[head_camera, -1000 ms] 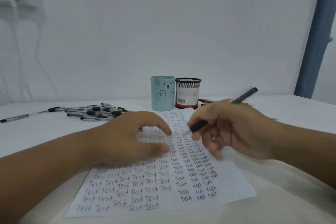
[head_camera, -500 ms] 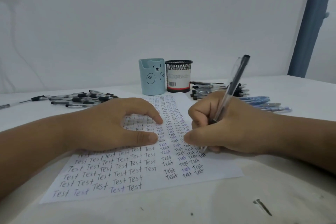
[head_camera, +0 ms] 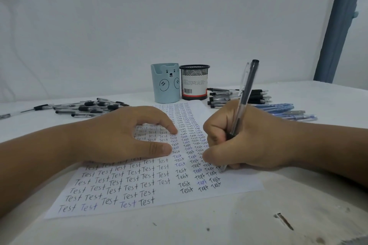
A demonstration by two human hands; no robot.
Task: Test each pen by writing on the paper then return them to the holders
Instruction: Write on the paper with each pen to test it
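Right hand curled in a fist-like grip round a clear-barrelled pen with a black cap end, tip pressed to the right side of a white sheet of paper covered in columns of the handwritten word "Test". Pen tilted slightly, upper end leaning away toward the wall. Left hand laid flat on the sheet, fingers relaxed and spread, thumb and forefinger forming an arch over the writing, gripping nothing. Pictured at the far edge of the paper: a pale blue bear-faced pen holder and, just beside it on the right, a black wire-mesh pen holder with a barcode label, both upright. Scattered on the white table to the left, a loose pile of black-gripped pens; to the right, behind the writing hand, a stack of black pens and a row of blue pens. Seen near the table's front right, a small dark gouge.
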